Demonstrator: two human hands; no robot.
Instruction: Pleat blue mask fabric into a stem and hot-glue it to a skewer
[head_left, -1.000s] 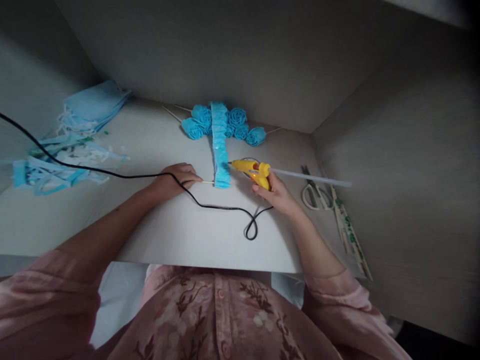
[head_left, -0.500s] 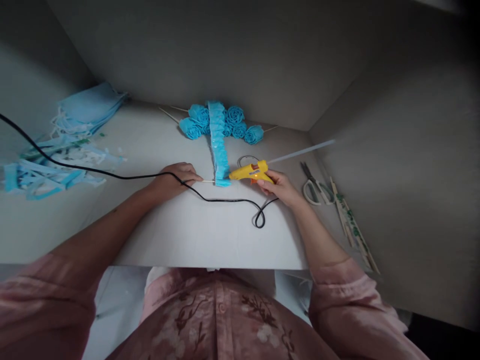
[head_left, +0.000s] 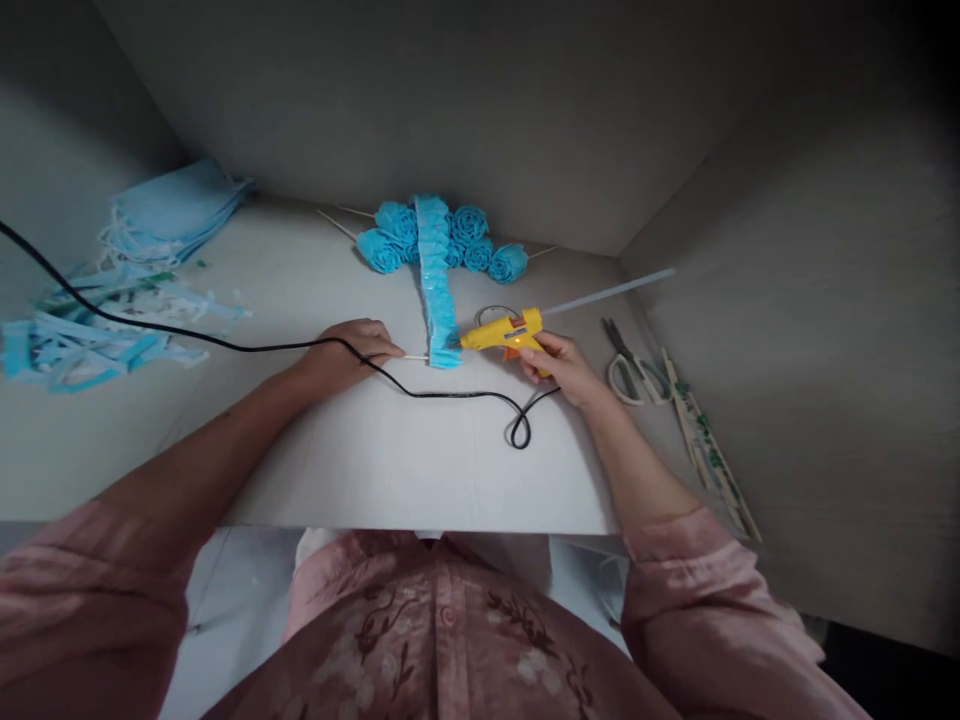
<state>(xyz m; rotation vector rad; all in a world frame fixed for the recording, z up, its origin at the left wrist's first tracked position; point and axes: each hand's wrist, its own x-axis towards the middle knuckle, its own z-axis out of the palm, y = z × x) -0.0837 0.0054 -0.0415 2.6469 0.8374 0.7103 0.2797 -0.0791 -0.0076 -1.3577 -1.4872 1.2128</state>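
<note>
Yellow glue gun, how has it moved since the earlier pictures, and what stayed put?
The yellow glue gun has swung: its glue stick now slants toward the far side, and its nozzle is closer to the near end of the blue strip. The right hand still holds it; the left hand still holds the thin stick.

Grey walls point(head_left: 465, 100) (dimly lit) border a table point(head_left: 420, 465).

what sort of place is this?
Likely a craft workstation, possibly a walled booth: there's a yellow hot-glue gun, a cluster of blue artificial roses, and white-handled scissors.
</note>
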